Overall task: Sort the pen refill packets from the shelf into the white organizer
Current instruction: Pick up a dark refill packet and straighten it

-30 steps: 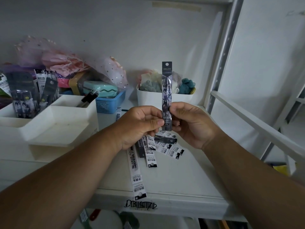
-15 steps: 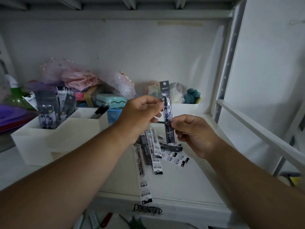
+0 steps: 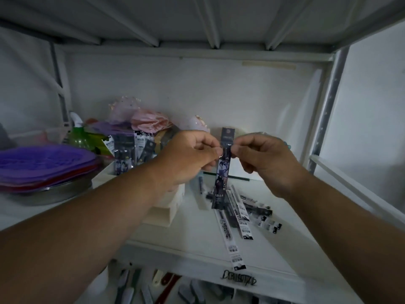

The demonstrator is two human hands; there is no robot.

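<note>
A long dark pen refill packet hangs upright in front of me. My left hand pinches its upper part from the left, and my right hand pinches it from the right at the same height. Several more refill packets lie scattered on the white shelf below. The white organizer stands left of them, partly hidden by my left forearm; several packets stand upright in its far compartment.
A stack of purple lids on a metal bowl sits at the left. Pink and green bags crowd the back. A white bin stands behind my hands. The shelf post rises at the right. More items lie on the lower shelf.
The view tilted upward. Both hands rose with the packet, and my right hand shifted from its lower end to its upper part, level with my left.
</note>
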